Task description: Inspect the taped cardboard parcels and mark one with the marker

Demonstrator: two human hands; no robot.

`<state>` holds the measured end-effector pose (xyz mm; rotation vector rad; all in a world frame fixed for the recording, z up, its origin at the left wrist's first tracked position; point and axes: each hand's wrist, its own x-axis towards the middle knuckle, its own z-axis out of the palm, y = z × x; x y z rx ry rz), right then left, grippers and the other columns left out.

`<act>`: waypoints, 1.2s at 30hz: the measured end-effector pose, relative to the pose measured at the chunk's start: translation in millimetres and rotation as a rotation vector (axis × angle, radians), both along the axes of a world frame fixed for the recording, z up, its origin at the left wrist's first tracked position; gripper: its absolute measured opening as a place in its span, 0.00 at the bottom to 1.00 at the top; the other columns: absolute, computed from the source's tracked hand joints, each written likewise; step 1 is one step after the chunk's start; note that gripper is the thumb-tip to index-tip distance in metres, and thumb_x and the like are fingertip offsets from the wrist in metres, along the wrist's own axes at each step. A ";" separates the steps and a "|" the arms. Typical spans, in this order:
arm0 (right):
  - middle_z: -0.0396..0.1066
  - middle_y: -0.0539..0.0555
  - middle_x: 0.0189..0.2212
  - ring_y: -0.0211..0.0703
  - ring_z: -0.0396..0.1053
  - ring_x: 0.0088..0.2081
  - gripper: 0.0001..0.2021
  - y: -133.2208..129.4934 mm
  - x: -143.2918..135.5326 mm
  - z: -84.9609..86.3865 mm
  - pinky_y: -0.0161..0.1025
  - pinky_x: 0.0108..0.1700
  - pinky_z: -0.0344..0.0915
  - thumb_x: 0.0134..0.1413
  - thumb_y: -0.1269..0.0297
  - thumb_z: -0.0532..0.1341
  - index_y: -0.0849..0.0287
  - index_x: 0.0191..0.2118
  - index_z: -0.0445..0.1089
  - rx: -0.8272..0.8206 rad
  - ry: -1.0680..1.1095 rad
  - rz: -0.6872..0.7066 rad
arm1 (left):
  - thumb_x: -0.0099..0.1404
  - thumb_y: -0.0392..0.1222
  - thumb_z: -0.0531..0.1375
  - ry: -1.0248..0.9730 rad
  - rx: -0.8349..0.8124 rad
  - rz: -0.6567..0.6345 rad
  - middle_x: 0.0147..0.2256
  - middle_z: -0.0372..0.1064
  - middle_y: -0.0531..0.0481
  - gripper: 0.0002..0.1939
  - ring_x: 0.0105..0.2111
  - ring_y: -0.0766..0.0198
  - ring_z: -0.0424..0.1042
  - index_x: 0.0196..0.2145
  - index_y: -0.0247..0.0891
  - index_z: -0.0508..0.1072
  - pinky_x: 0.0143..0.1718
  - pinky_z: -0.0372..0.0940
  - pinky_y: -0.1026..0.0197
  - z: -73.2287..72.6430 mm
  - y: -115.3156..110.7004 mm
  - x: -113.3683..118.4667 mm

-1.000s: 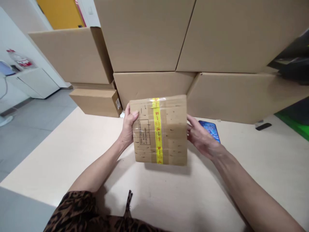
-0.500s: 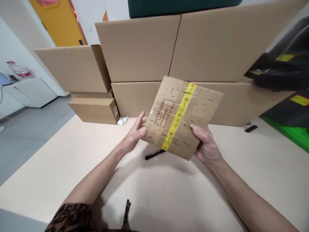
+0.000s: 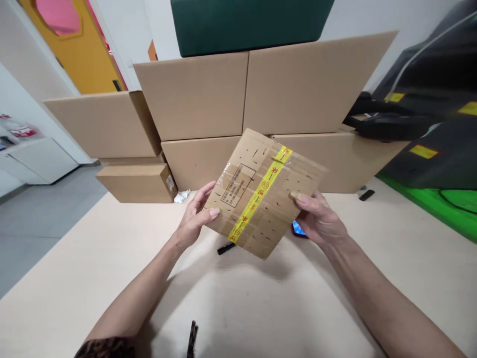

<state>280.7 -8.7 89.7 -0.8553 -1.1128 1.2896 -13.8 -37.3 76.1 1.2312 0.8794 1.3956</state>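
Note:
A cardboard box point(image 3: 282, 196) with yellow printed tape across it, a black printed label frame and many short dark pen strokes is held tilted above the table. My left hand point(image 3: 196, 214) grips its left edge, thumb on the face and fingers behind. On the right edge, my right hand point(image 3: 316, 214) holds it with the thumb pressed on the face. Below the box lies a black marker pen point(image 3: 225, 248), partly hidden. Behind the box, close to my right fingers, shows part of a phone point(image 3: 298, 228) with a lit blue screen.
Large cardboard boxes point(image 3: 194, 99) stand stacked along the back of the table point(image 3: 238, 308), a dark green container point(image 3: 249, 25) on top. A smaller box point(image 3: 134, 184) and crumpled white paper point(image 3: 182, 196) sit at left. A small black object point(image 3: 367, 195) lies at right.
The view has shifted, showing more above the stack. The box has turned further clockwise and moved slightly left and down in view. My left thumb now rests on its face. The phone has come into sight.

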 end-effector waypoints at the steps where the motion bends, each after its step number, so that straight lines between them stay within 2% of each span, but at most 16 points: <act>1: 0.78 0.55 0.66 0.74 0.69 0.72 0.40 0.5 -0.1 -0.3 0.70 0.70 0.71 0.42 0.45 0.78 0.40 0.64 0.72 0.020 0.002 -0.003 | 0.53 0.68 0.79 -0.023 0.004 0.012 0.68 0.74 0.39 0.46 0.73 0.34 0.66 0.64 0.47 0.78 0.72 0.64 0.38 -0.8 0.5 -0.6; 4: 0.79 0.54 0.63 0.71 0.71 0.70 0.35 1.8 -2.3 -2.0 0.69 0.67 0.73 0.47 0.44 0.76 0.39 0.63 0.73 0.091 0.037 -0.049 | 0.54 0.79 0.73 -0.155 0.010 0.065 0.67 0.74 0.40 0.50 0.72 0.38 0.67 0.66 0.50 0.75 0.68 0.69 0.41 -5.0 3.1 0.1; 6: 0.80 0.54 0.62 0.70 0.72 0.69 0.35 1.6 -6.0 -2.8 0.69 0.66 0.74 0.49 0.44 0.76 0.39 0.63 0.72 0.123 0.075 -0.092 | 0.52 0.81 0.74 -0.216 -0.013 0.044 0.67 0.73 0.41 0.52 0.72 0.39 0.68 0.67 0.54 0.74 0.67 0.71 0.41 -8.3 4.1 3.5; 9: 0.81 0.54 0.58 0.68 0.74 0.66 0.37 -1.9 -14.7 -2.9 0.68 0.64 0.76 0.48 0.43 0.76 0.37 0.65 0.70 0.130 0.109 -0.106 | 0.49 0.75 0.79 -0.197 -0.072 -0.081 0.68 0.74 0.42 0.52 0.71 0.38 0.69 0.66 0.54 0.74 0.65 0.73 0.39 -13.0 2.4 11.2; 11: 0.81 0.53 0.56 0.66 0.75 0.65 0.38 -5.1 -20.0 -2.7 0.66 0.64 0.76 0.48 0.44 0.77 0.36 0.65 0.69 0.120 0.113 -0.084 | 0.49 0.71 0.81 -0.176 -0.106 -0.124 0.64 0.78 0.41 0.50 0.69 0.38 0.73 0.65 0.51 0.76 0.65 0.73 0.40 -15.5 0.1 15.3; 13: 0.81 0.53 0.57 0.66 0.74 0.66 0.40 -6.7 -21.5 -3.0 0.66 0.65 0.75 0.46 0.44 0.78 0.36 0.66 0.69 0.097 0.108 -0.040 | 0.49 0.68 0.82 -0.178 -0.119 -0.107 0.59 0.81 0.41 0.50 0.66 0.39 0.76 0.64 0.48 0.76 0.65 0.74 0.42 -16.9 -1.3 17.0; 16: 0.78 0.55 0.62 0.69 0.71 0.69 0.43 -3.0 -13.2 -5.2 0.69 0.67 0.73 0.44 0.42 0.78 0.36 0.67 0.68 0.066 0.110 -0.007 | 0.48 0.65 0.82 -0.193 -0.094 -0.030 0.55 0.84 0.42 0.51 0.63 0.38 0.79 0.65 0.46 0.76 0.66 0.74 0.41 -16.5 -0.6 15.2; 21: 0.75 0.53 0.66 0.71 0.67 0.73 0.49 9.3 11.6 -5.9 0.74 0.72 0.65 0.45 0.40 0.78 0.33 0.72 0.61 0.065 0.043 -0.065 | 0.46 0.64 0.82 -0.164 -0.064 0.063 0.53 0.85 0.40 0.48 0.62 0.34 0.79 0.61 0.43 0.78 0.66 0.74 0.38 -9.5 3.3 7.5; 24: 0.76 0.53 0.65 0.70 0.67 0.74 0.53 10.7 17.6 -1.3 0.70 0.76 0.61 0.41 0.43 0.80 0.34 0.73 0.59 0.064 0.057 -0.006 | 0.44 0.64 0.82 -0.181 -0.062 0.108 0.52 0.86 0.41 0.42 0.63 0.32 0.79 0.53 0.42 0.82 0.66 0.75 0.38 -2.1 4.5 3.4; 29: 0.74 0.59 0.68 0.70 0.69 0.73 0.60 8.6 14.4 -2.0 0.71 0.75 0.62 0.42 0.46 0.82 0.38 0.77 0.51 0.087 -0.084 0.220 | 0.44 0.64 0.80 -0.244 -0.087 0.196 0.46 0.87 0.42 0.35 0.60 0.32 0.81 0.44 0.41 0.83 0.62 0.78 0.38 9.1 3.5 1.6; 33: 0.68 0.61 0.73 0.70 0.72 0.70 0.65 9.4 11.8 -9.8 0.73 0.74 0.65 0.45 0.46 0.81 0.37 0.81 0.42 0.147 -0.113 0.297 | 0.44 0.64 0.80 -0.203 -0.060 0.146 0.45 0.87 0.42 0.38 0.58 0.32 0.83 0.48 0.40 0.84 0.62 0.78 0.38 13.0 1.9 -2.3; 36: 0.61 0.61 0.78 0.71 0.64 0.76 0.68 9.7 17.4 -11.5 0.72 0.76 0.63 0.46 0.46 0.81 0.35 0.82 0.36 0.265 -0.192 0.288 | 0.46 0.60 0.82 -0.107 -0.010 0.039 0.47 0.87 0.41 0.42 0.61 0.32 0.81 0.56 0.40 0.83 0.66 0.75 0.37 13.4 2.4 -11.7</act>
